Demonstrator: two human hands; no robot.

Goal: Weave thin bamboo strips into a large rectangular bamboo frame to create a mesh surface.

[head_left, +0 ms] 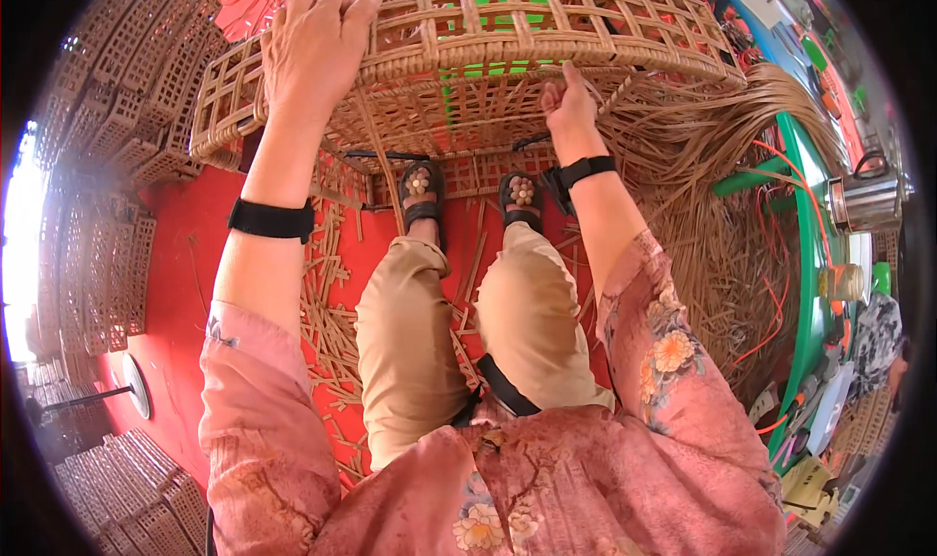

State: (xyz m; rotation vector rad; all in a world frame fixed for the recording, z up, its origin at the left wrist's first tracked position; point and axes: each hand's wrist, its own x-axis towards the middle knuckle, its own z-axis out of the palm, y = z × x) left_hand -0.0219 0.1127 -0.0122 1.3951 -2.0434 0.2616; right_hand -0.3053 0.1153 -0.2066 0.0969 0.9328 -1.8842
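A large open-weave rattan basket (488, 43) is tilted in front of me, with its braided edge running across the view. My left hand (317, 48) is closed over the upper left part of this edge, fingers curled into the weave. A single loose rattan strip (381, 151) hangs from the edge beside that hand, down toward my left foot. At the lower right side of the basket is my right hand (570, 102), its fingers curled and thumb pointing up. What it pinches, if anything, is too small to make out.
Cut rattan scraps (337, 331) litter the red floor (181, 253). Woven baskets (107, 87) are stacked at the left. To the right lies a big bundle of long rattan strands (703, 165), beside a green-edged table (805, 292) bearing a metal canister (864, 203).
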